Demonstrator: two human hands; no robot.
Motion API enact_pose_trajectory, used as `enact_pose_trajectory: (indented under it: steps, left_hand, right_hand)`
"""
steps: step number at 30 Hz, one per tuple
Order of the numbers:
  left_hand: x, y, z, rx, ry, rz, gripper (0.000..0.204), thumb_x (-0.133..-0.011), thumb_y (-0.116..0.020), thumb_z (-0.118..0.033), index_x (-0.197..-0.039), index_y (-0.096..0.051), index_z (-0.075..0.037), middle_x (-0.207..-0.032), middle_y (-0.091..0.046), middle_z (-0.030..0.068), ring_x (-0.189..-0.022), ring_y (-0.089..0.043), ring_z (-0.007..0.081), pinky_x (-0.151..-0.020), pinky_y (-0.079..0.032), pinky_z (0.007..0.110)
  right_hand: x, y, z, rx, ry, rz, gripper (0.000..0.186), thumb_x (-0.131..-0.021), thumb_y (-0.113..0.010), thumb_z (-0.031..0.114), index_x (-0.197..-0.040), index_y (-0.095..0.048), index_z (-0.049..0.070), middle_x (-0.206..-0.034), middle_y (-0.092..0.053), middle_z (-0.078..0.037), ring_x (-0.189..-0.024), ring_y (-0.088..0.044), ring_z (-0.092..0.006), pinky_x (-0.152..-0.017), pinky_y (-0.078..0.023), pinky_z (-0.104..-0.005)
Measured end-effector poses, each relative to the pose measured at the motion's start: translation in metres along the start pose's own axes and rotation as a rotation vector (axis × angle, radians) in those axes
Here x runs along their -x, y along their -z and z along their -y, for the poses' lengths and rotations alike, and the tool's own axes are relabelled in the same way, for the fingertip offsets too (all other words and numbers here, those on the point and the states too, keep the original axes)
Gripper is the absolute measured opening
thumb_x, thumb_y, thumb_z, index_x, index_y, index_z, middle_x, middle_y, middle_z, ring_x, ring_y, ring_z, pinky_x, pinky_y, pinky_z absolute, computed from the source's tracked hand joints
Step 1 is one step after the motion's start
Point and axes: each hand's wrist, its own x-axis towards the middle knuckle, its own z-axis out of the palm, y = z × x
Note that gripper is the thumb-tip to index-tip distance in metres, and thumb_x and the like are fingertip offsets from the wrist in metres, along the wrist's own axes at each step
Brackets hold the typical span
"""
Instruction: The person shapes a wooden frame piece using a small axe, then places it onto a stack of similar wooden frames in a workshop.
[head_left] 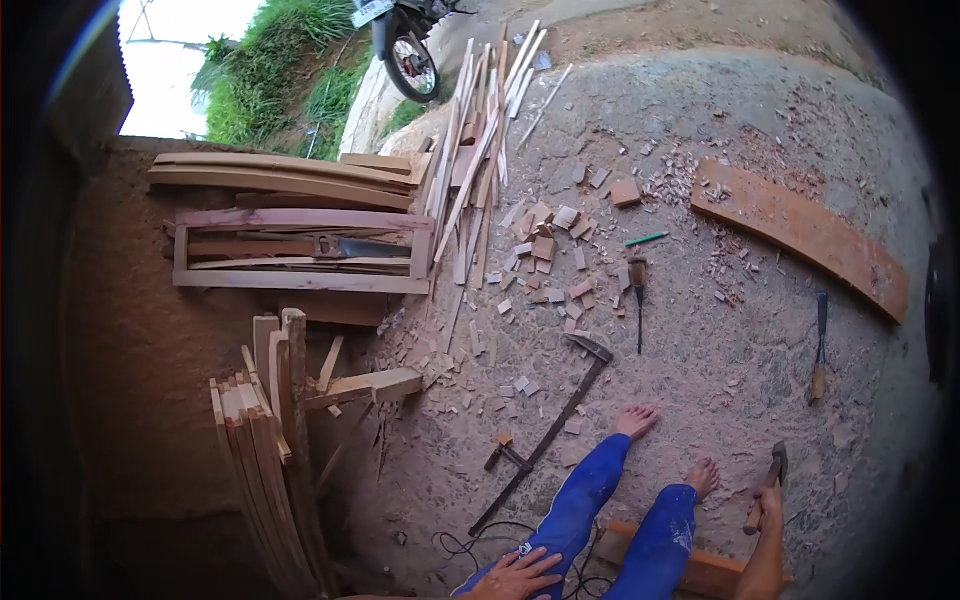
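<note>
My right hand (769, 507), at the lower right, is closed round the wooden handle of a hammer (780, 462), whose dark metal head points away from me. My left hand (516, 576) lies flat with its fingers spread on my blue trouser leg (588, 488). Beyond my bare feet, a long metal bar clamp (560, 420) rests on the ground to the left. Two chisels lie farther out: one chisel (639, 285) ahead of my feet, and another chisel (821, 345) at the right. A green pencil (647, 240) is beside small wood offcuts (543, 248).
A thick plank (800, 235) lies at the far right among shavings. At the left, a handsaw (365, 248) sits on a wooden frame (300, 284), with stacked wood strips (250, 430) nearer. Thin battens (480, 150) and a motorcycle (412, 65) are beyond. Under my legs runs a board (715, 572).
</note>
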Motion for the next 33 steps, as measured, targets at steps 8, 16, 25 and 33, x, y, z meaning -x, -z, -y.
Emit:
enact_pose_trajectory:
  steps: [8, 16, 25, 33]
  left_hand:
    - [0.058, -0.037, 0.038, 0.340, 0.129, -0.303, 0.042, -0.091, -0.060, -0.037, -0.123, -0.067, -0.010, -0.134, -0.061, 0.0180, -0.133, -0.049, 0.0365, -0.109, -0.040, 0.053]
    - [0.135, -0.020, 0.177, 0.834, 0.294, -0.689, 0.047, -0.096, -0.057, -0.038, -0.130, -0.062, -0.006, -0.124, -0.066, 0.0206, -0.117, -0.062, 0.0291, -0.100, -0.047, 0.040]
    - [0.371, 0.122, 0.296, 0.938, 0.622, -1.605, 0.031, -0.099, -0.060, -0.025, -0.123, -0.068, -0.007, -0.110, -0.072, 0.0148, -0.099, -0.071, 0.0236, -0.083, -0.055, 0.034]
    - [0.560, 0.226, 0.424, 0.387, 0.695, -2.263, 0.021, -0.100, -0.062, -0.013, -0.115, -0.070, -0.001, -0.105, -0.073, 0.0101, -0.095, -0.067, 0.0144, -0.086, -0.052, 0.027]
  right_hand:
    - [0.327, -0.090, 0.068, 0.808, 0.398, 0.104, 0.035, -0.085, -0.071, 0.031, -0.063, -0.059, 0.007, -0.051, -0.049, -0.003, -0.044, -0.046, -0.0168, -0.043, -0.037, -0.0362]
    - [0.496, -0.322, 0.143, 0.836, 0.694, 0.490, 0.052, -0.088, -0.075, 0.040, -0.118, -0.047, 0.007, -0.096, -0.059, -0.014, -0.079, -0.059, -0.0288, -0.074, -0.049, -0.0472]
    - [0.687, -0.610, 0.114, 0.897, 0.603, 0.756, 0.028, -0.090, -0.073, 0.034, -0.081, -0.058, 0.012, -0.054, -0.042, 0.002, -0.044, -0.042, -0.0128, -0.042, -0.032, -0.0292]
    - [0.783, -0.827, 0.037, 1.153, 0.834, 1.198, 0.040, -0.084, -0.074, 0.016, -0.109, -0.048, -0.001, -0.067, -0.062, -0.013, -0.052, -0.065, -0.0263, -0.042, -0.051, -0.0370]
